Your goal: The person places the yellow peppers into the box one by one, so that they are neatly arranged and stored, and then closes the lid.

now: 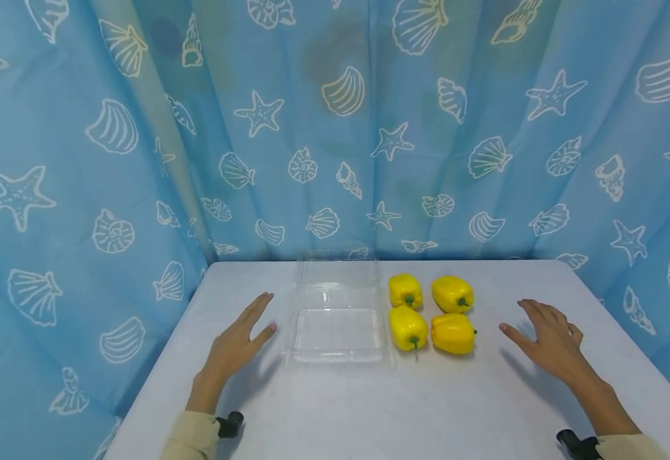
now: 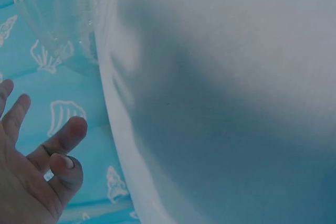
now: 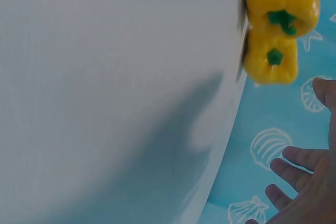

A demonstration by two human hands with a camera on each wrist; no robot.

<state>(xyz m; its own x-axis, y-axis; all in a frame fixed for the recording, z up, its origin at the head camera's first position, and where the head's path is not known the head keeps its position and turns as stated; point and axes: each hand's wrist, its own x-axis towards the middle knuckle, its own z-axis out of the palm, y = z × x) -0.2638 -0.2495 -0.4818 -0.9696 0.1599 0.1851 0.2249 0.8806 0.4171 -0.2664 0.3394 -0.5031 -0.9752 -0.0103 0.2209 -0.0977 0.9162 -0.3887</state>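
My left hand [image 1: 234, 348] hovers over the table left of a clear plastic container [image 1: 337, 358], fingers spread and holding nothing. The container's lid [image 1: 337, 275] lies folded back toward the curtain. Right of it sit yellow bell peppers in two rows: one at back left [image 1: 405, 289], one at back right [image 1: 453, 292], one at front left [image 1: 407, 324] and another at front right [image 1: 455, 333]. To the right of the peppers, apart from them, is my right hand [image 1: 550, 338], its fingers loosely extended and touching nothing. Two peppers [image 3: 282, 3] show in the right wrist view.
A white-covered table [image 1: 335, 409] bears everything. Behind it and along both sides hangs a blue curtain [image 1: 289, 76] printed with shells and starfish. A black wrist strap mount [image 1: 231, 424] sits on the left wrist, and another [image 1: 577, 444] on the right.
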